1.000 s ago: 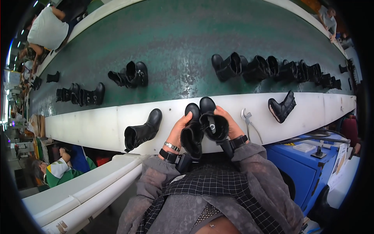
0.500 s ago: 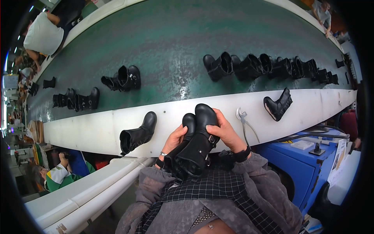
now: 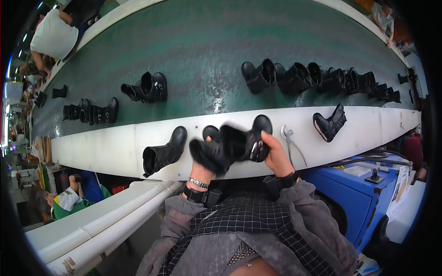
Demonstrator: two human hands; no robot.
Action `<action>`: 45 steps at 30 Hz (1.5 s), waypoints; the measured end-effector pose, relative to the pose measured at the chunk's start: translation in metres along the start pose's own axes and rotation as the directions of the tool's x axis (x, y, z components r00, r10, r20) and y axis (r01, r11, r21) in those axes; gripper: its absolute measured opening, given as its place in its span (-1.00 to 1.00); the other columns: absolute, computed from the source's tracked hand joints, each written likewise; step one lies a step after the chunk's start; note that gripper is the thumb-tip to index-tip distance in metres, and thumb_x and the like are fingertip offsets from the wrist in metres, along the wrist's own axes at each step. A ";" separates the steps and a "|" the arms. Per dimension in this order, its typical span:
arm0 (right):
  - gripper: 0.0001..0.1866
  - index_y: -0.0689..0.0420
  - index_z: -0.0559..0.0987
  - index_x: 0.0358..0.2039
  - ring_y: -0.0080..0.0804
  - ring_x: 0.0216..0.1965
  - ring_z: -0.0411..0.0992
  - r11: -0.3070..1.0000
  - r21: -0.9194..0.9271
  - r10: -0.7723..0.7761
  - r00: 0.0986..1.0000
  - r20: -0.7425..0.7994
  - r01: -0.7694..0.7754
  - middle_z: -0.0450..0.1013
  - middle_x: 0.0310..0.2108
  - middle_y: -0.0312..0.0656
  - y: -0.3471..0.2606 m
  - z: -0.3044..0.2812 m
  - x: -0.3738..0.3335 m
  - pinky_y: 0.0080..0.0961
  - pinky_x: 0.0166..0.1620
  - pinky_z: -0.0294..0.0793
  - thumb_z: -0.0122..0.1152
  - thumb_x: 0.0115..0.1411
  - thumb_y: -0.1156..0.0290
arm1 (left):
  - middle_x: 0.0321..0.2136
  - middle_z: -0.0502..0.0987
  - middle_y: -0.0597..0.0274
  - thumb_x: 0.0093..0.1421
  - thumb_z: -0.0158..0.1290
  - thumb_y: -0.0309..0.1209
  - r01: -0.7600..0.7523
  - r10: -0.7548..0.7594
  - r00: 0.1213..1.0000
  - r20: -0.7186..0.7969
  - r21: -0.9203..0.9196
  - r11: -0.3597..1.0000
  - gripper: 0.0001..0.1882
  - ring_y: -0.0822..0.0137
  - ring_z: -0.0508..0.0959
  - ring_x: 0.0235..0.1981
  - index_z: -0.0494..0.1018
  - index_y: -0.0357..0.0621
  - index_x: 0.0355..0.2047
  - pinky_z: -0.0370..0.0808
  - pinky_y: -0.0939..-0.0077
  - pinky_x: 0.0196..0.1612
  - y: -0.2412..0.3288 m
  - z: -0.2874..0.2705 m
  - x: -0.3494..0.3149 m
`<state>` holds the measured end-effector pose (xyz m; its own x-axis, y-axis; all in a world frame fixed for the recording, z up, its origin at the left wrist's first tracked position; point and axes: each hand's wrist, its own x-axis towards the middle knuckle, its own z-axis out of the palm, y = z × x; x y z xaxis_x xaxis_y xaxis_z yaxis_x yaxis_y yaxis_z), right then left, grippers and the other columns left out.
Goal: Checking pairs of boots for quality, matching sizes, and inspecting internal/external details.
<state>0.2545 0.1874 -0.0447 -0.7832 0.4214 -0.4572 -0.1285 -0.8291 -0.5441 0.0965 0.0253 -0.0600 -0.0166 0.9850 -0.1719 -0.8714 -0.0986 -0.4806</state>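
My right hand (image 3: 277, 158) is closed on a black buckled boot (image 3: 254, 142), thumb near its ankle; the toe points away from me. My left hand (image 3: 201, 174) is closed on another black boot (image 3: 208, 155), smeared by motion; most of its fingers are hidden behind the shaft. Both boots are held over the white ledge, their shafts close together. To the left, a black boot (image 3: 166, 154) rests on its side. Right of my right hand lie metal pliers (image 3: 289, 137) with their handles toward me. Farther right is a tilted black boot (image 3: 330, 123) with a pale sole edge.
Beyond the white ledge (image 3: 110, 143) stretches a green work surface (image 3: 193, 60). A row of black boots (image 3: 294, 78) stands on its right, with smaller groups (image 3: 103, 112) at left. A blue cabinet (image 3: 343, 195) is at my right, white pipes (image 3: 115, 216) at my left. Other people work around.
Held together half a second ago, the two boots have swung apart at their toes. My left hand's boot has turned and dropped left; the right one has shifted slightly right.
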 end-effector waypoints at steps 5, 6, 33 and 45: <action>-0.66 0.14 0.45 -0.07 -0.49 -0.31 0.50 0.998 0.028 -0.062 0.998 -0.025 0.063 0.51 -0.26 -0.24 0.005 -0.023 -0.001 -0.51 -0.34 0.50 0.05 0.23 0.22 | 0.01 0.40 0.06 0.13 0.09 -0.38 -0.364 0.507 0.843 -0.178 0.506 0.782 -0.49 0.07 0.41 0.05 0.25 -0.20 0.08 0.31 -0.02 0.15 -0.008 0.001 -0.001; -0.67 0.11 0.47 -0.12 -0.52 -0.33 0.48 0.996 0.050 -0.067 0.994 -0.085 0.072 0.51 -0.29 -0.28 0.005 -0.014 -0.002 -0.55 -0.39 0.47 0.09 0.20 0.19 | 0.01 0.40 0.06 0.13 0.09 -0.38 -0.362 0.508 0.841 -0.185 0.504 0.784 -0.49 0.07 0.41 0.05 0.25 -0.20 0.08 0.31 -0.02 0.15 -0.013 0.001 0.001; -0.68 0.03 0.49 -0.20 -0.51 -0.28 0.45 0.980 0.185 -0.019 0.953 -0.304 0.078 0.50 -0.29 -0.33 0.030 0.002 -0.001 -0.57 -0.38 0.44 0.19 0.13 0.11 | -0.01 0.37 -0.03 0.16 0.07 -0.25 -0.386 0.644 0.722 -0.252 0.626 0.678 -0.48 0.04 0.41 0.05 0.22 -0.24 0.04 0.38 -0.04 0.11 -0.021 -0.013 0.012; -0.67 0.05 0.48 -0.15 -0.44 -0.26 0.47 0.989 0.103 -0.086 0.975 -0.206 0.109 0.50 -0.26 -0.29 0.032 0.003 -0.002 -0.50 -0.35 0.47 0.05 0.21 0.10 | -0.02 0.41 0.04 0.20 0.01 -0.21 -0.418 0.673 0.722 -0.160 0.674 0.609 -0.51 0.12 0.43 0.02 0.25 -0.26 0.04 0.38 0.07 0.09 -0.023 -0.013 0.008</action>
<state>0.2498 0.1587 -0.0594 -0.6275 0.5573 -0.5437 -0.2750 -0.8119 -0.5149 0.1230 0.0334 -0.0611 -0.5201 0.6222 -0.5852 -0.8541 -0.3760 0.3593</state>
